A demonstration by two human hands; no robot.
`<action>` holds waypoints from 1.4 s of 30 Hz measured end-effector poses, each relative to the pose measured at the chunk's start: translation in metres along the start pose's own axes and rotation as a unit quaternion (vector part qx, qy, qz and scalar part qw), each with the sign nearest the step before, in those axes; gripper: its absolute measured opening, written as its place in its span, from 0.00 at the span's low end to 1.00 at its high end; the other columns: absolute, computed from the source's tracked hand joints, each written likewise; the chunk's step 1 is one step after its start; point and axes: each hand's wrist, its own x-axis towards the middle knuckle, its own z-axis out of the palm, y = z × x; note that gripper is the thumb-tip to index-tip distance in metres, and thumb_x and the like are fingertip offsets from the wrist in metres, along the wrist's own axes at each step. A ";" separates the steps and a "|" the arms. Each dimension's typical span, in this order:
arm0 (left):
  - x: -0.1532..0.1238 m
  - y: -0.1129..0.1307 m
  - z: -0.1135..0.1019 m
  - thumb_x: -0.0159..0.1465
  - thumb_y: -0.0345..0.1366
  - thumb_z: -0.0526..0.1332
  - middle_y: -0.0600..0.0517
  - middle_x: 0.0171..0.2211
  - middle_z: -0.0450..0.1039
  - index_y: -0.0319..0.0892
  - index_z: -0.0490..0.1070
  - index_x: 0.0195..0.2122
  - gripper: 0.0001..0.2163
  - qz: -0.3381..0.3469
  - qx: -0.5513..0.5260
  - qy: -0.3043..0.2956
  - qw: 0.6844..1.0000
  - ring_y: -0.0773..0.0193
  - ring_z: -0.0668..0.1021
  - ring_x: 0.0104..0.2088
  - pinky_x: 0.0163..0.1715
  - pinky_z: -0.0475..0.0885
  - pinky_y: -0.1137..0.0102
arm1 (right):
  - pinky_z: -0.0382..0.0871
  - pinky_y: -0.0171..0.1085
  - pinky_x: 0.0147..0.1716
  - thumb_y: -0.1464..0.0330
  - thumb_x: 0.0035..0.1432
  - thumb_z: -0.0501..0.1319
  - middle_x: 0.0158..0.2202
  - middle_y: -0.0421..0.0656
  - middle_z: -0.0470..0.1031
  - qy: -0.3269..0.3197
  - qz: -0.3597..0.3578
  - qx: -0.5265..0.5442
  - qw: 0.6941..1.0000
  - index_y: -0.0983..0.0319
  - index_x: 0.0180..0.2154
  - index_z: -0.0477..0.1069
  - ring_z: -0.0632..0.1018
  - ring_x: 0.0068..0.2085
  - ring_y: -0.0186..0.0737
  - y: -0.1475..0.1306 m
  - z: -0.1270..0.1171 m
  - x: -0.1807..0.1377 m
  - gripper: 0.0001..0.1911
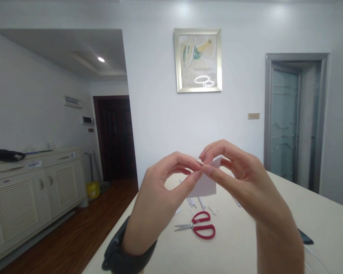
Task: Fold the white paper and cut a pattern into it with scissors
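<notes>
A small piece of white paper (203, 185) is held up above the table between my two hands. My left hand (167, 190), with a black band on its wrist, pinches the paper's upper edge between thumb and fingertips. Right beside it, my right hand (240, 171) pinches the same edge, its thumb in front and fingers behind. The two thumb tips almost meet. Below the hands, red-handled scissors (203, 226) lie on the table with blades pointing left and slightly apart.
The white table (231, 251) carries several thin white paper sticks (192, 202) and small scraps (213, 210) beyond the scissors. A dark phone-like device (305, 236) with a white cable lies at the right, partly behind my right forearm. A white cabinet (40, 198) stands at the left.
</notes>
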 end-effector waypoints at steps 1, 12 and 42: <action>0.000 0.000 0.001 0.63 0.35 0.60 0.54 0.37 0.75 0.44 0.71 0.34 0.02 0.003 -0.003 0.003 1.000 0.65 0.77 0.41 0.45 0.72 0.71 | 0.66 0.37 0.40 0.69 0.62 0.59 0.37 0.40 0.72 -0.009 0.001 -0.005 1.000 0.58 0.32 0.69 0.73 0.41 0.38 0.000 0.000 0.001 0.04; 0.001 -0.002 -0.004 0.63 0.31 0.59 0.55 0.33 0.74 0.43 0.69 0.31 0.04 -0.010 0.004 -0.006 1.000 0.66 0.77 0.37 0.42 0.71 0.72 | 0.66 0.35 0.36 0.70 0.58 0.63 0.33 0.38 0.72 0.039 -0.013 0.002 0.999 0.60 0.29 0.71 0.72 0.36 0.35 0.003 0.003 0.003 0.05; 0.000 -0.004 0.002 0.62 0.32 0.60 0.56 0.31 0.74 0.44 0.71 0.30 0.04 -0.004 -0.013 0.012 1.000 0.68 0.76 0.36 0.40 0.71 0.75 | 0.68 0.30 0.33 0.72 0.58 0.63 0.32 0.37 0.71 0.038 -0.028 0.015 0.999 0.59 0.30 0.71 0.72 0.34 0.32 0.007 -0.001 0.000 0.05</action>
